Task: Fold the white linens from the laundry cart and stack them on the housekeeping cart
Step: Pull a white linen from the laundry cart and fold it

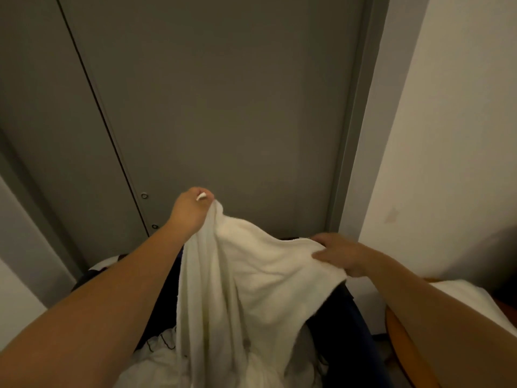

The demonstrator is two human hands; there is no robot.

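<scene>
Holding a white terry-cloth towel [251,275] raised above a dark blue fabric laundry cart [361,345], in front of a grey door [223,93], the towel's lower end hanging into a heap of crumpled white linens [156,368] inside the cart. Pinching one top corner in the curled fingers of the left hand [190,208], held higher, and gripping the opposite edge with the right hand [338,253], thumb on top, fingers curled beneath. To the right, an orange-rimmed surface [400,340] with folded white cloth [458,292] on it.
</scene>
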